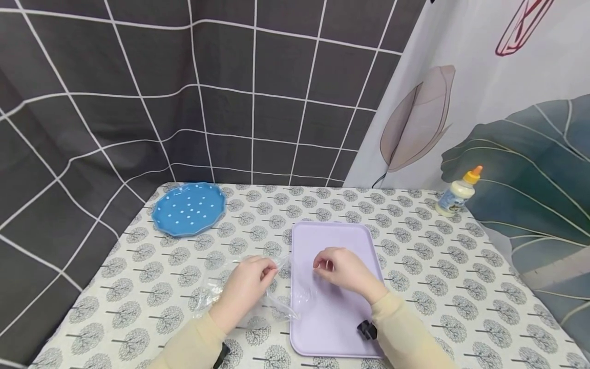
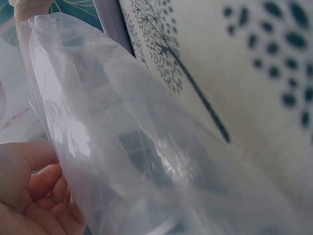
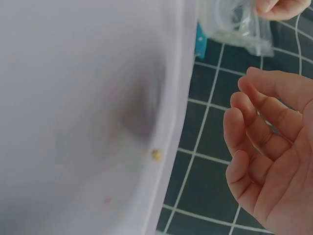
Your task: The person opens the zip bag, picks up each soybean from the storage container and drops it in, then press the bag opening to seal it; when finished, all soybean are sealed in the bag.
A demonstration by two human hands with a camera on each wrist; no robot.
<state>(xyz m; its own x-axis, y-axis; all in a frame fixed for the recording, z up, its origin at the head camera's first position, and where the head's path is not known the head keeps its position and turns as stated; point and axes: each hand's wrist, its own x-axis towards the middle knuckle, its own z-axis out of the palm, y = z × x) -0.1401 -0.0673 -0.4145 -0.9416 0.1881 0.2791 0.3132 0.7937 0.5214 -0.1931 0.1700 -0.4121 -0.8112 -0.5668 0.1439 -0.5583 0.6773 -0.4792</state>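
Observation:
My left hand point(image 1: 246, 287) pinches the upper edge of a clear plastic bag point(image 1: 276, 302), which spreads beneath it over the tablecloth and onto the left rim of a lilac tray point(image 1: 332, 328). In the left wrist view the crinkled bag point(image 2: 122, 117) fills much of the picture; glare makes its contents hard to tell. Above the tray hovers my right hand point(image 1: 343, 269), fingers loosely bent. From the right wrist, nothing shows between the fingers of that hand point(image 3: 266, 142), and it is apart from the bag point(image 3: 234, 24).
A blue plate with white dots point(image 1: 189, 209) sits at the back left of the patterned tablecloth point(image 1: 258, 225). At the back right stands a glue bottle point(image 1: 456, 195) with an orange tip. A small yellowish spot point(image 3: 156, 155) shows at the tray's edge. Curtains point(image 1: 276, 113) hang behind.

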